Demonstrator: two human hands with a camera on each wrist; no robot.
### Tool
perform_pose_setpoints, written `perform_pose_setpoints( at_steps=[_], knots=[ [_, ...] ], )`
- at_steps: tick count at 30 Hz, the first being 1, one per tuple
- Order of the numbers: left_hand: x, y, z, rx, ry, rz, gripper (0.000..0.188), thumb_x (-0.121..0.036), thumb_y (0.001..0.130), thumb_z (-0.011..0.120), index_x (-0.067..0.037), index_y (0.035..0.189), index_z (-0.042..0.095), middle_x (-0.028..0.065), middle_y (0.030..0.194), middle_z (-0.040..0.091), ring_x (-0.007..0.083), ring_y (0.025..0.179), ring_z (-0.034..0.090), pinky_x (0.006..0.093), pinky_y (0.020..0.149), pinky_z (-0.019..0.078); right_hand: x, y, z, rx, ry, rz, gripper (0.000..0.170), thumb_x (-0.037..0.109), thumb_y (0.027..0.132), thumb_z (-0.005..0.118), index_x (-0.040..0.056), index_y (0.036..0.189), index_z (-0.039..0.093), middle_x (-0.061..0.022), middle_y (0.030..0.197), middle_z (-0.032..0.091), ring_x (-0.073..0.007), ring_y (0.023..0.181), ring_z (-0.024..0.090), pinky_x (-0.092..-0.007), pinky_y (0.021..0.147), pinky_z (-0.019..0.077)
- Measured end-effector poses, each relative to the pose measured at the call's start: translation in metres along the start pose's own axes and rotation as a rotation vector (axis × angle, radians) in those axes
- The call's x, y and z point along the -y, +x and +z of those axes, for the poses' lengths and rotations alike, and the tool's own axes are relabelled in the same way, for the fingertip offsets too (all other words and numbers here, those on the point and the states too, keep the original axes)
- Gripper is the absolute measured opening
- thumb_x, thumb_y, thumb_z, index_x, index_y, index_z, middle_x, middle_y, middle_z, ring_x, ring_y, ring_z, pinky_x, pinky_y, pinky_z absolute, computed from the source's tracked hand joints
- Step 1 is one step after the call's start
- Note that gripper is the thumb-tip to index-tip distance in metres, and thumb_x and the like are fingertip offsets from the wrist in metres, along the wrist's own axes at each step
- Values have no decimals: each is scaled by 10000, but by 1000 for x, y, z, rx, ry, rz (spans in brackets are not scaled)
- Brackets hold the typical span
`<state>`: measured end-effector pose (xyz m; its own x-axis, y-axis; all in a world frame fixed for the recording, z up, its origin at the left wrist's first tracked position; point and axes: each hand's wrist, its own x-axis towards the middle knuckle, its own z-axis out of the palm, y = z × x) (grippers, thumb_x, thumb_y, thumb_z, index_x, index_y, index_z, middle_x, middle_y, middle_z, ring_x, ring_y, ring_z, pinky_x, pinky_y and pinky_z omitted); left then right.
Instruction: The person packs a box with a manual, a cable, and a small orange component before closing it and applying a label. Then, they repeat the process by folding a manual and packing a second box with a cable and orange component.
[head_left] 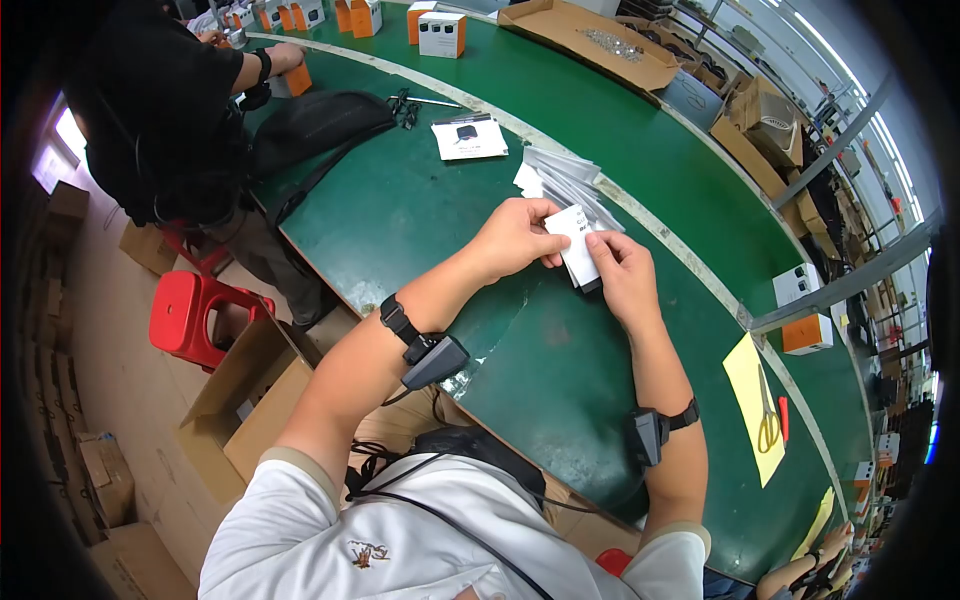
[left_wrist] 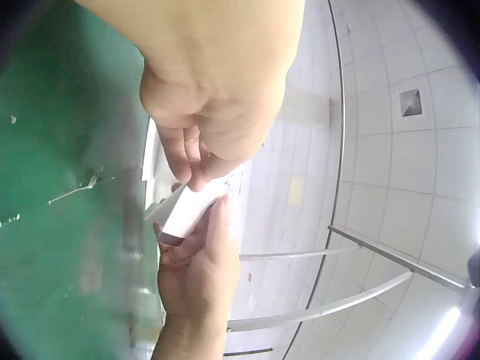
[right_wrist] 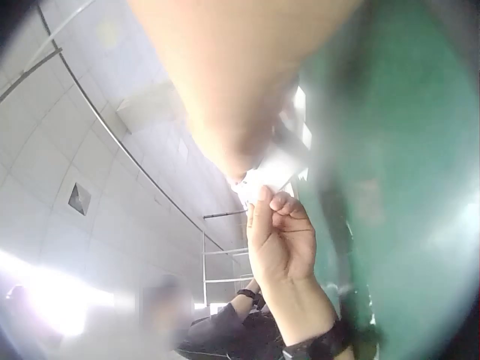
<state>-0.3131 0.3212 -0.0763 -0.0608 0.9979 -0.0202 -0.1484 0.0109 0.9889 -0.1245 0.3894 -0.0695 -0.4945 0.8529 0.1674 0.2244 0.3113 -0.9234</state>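
Note:
A small white printed paper piece [head_left: 572, 240] is held between both hands above the green table, with something dark under its lower end. The left hand [head_left: 515, 238] pinches its left edge between thumb and fingers. On the other side, the right hand [head_left: 625, 275] grips it with the thumb on top. In the left wrist view the white piece [left_wrist: 187, 210] looks folded or layered between the left hand [left_wrist: 214, 112] and the right hand [left_wrist: 199, 277]. The right wrist view shows the left hand [right_wrist: 285, 247] touching the white paper [right_wrist: 274, 169], partly blurred.
Flat clear-and-white packets [head_left: 570, 180] lie just beyond the hands. A white printed stack [head_left: 470, 138] is farther left. Scissors [head_left: 767, 420] rest on yellow paper [head_left: 745, 385] at right. White-orange boxes [head_left: 442, 35] stand across the table. Another person [head_left: 150, 100] works at upper left.

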Motion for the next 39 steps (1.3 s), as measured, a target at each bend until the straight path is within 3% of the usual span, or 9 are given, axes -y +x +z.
perform_pose_setpoints(
  at_steps=[1, 4, 16, 18, 22, 24, 30, 33, 39],
  knots=[
    [0, 0, 0, 0, 0, -1, 207, -37, 927, 685, 66, 1102, 646, 86, 841, 697, 126, 686, 669, 259, 652, 560, -2, 0, -1, 69, 46, 106, 281, 241, 985, 682, -34, 1026, 722, -32, 849, 696, -68, 746, 600, -244, 652, 476],
    [1, 1, 1, 17, -41, -21, 179, -28, 940, 662, 69, 1090, 646, 90, 835, 697, 127, 681, 667, 260, 647, 558, 2, -3, 0, 31, 88, 107, 277, 235, 994, 668, -35, 990, 729, 4, 755, 666, -50, 671, 554, -238, 617, 447],
    [3, 0, 3, 68, -35, -2, 130, -81, 964, 649, 32, 1026, 660, 41, 784, 669, 100, 661, 634, 258, 615, 528, -6, -4, 2, 20, 98, 49, 253, 227, 963, 707, -23, 931, 729, 9, 736, 659, -54, 644, 534, -241, 588, 426],
    [8, 2, 3, -11, 236, 82, 122, -133, 943, 699, -13, 930, 680, -26, 737, 609, 56, 655, 548, 240, 588, 452, -3, -8, 3, 64, 16, 39, 243, 221, 958, 711, -19, 925, 729, 14, 734, 655, -55, 643, 523, -242, 588, 420],
    [18, 4, 3, -93, 353, 228, 272, -259, 892, 753, -8, 822, 671, 8, 658, 558, 97, 600, 470, 308, 555, 414, 4, -11, 5, 110, -44, 44, 241, 226, 943, 721, -13, 912, 727, 20, 697, 628, -60, 642, 494, -253, 595, 412],
    [18, 4, 7, -210, 293, 211, 196, -170, 912, 747, -26, 808, 665, -67, 676, 516, 40, 656, 435, 255, 576, 348, 1, -10, 3, 127, -2, 51, 246, 229, 942, 721, -15, 911, 727, 22, 690, 624, -62, 640, 493, -258, 597, 414],
    [17, 4, 3, -233, 290, 108, 175, -157, 924, 732, -31, 815, 679, -62, 671, 549, 37, 616, 462, 247, 544, 361, -4, -6, 1, 110, -7, 108, 239, 211, 948, 704, -20, 891, 726, 29, 681, 615, -55, 618, 500, -249, 581, 415],
    [18, 8, -4, -298, 138, 114, 178, -170, 937, 718, -41, 817, 688, -52, 672, 583, 36, 592, 497, 242, 520, 379, 5, -10, 0, 114, 143, 280, 229, 209, 942, 708, -7, 871, 736, 12, 660, 613, -62, 585, 526, -243, 551, 426],
    [11, 2, -3, -151, 142, -110, 164, -169, 955, 700, -13, 941, 651, 11, 731, 628, 79, 533, 552, 237, 479, 423, -11, -2, -16, 27, -45, 285, 240, 232, 961, 686, 8, 897, 746, -13, 659, 632, -78, 548, 541, -250, 512, 439]
  ],
)
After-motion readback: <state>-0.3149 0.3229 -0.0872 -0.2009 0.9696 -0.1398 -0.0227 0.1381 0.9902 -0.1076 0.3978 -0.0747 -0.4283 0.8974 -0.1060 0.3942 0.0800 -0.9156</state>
